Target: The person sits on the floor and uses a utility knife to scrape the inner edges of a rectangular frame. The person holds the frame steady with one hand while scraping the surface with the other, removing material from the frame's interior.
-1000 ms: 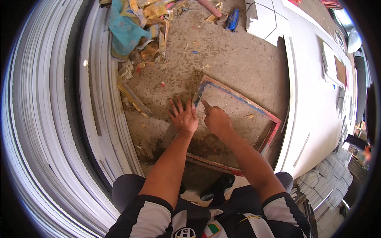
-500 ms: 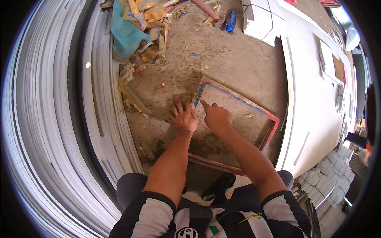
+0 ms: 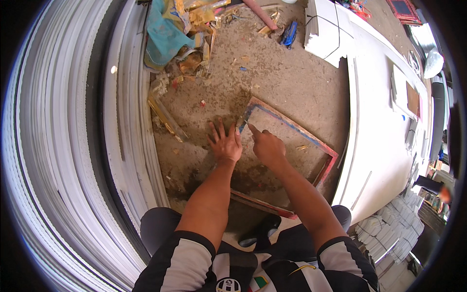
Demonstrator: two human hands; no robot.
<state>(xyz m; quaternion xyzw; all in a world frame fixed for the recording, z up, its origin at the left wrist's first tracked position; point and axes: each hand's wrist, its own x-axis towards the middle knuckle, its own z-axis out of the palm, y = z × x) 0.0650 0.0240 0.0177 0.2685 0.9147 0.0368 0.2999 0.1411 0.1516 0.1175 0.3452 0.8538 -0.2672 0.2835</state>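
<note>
A rectangular wooden frame (image 3: 296, 128) with worn red and blue paint lies flat on the ground in front of me. My left hand (image 3: 225, 146) is spread out, palm down, at the frame's left side, its thumb against the wood. Just inside that side is my right hand (image 3: 268, 147), its index finger stretched toward the wood and its other fingers curled in. A thin, light sliver shows at that fingertip, but the rest of what the hand grips is hidden. My left forearm and right forearm cross over the frame's near side.
Long white mouldings (image 3: 58, 146) are stacked along the left. Torn yellow scraps and a teal cloth (image 3: 168, 41) lie at the far left. A blue tool (image 3: 289, 35) rests near a red-brown rod (image 3: 260, 13). White boards (image 3: 377, 131) fill the right, with bundled white strips (image 3: 389, 226) nearby.
The whole view has shifted slightly, showing a little more at the far right. Both hands stay at the frame's left side, and the frame lies in the same place.
</note>
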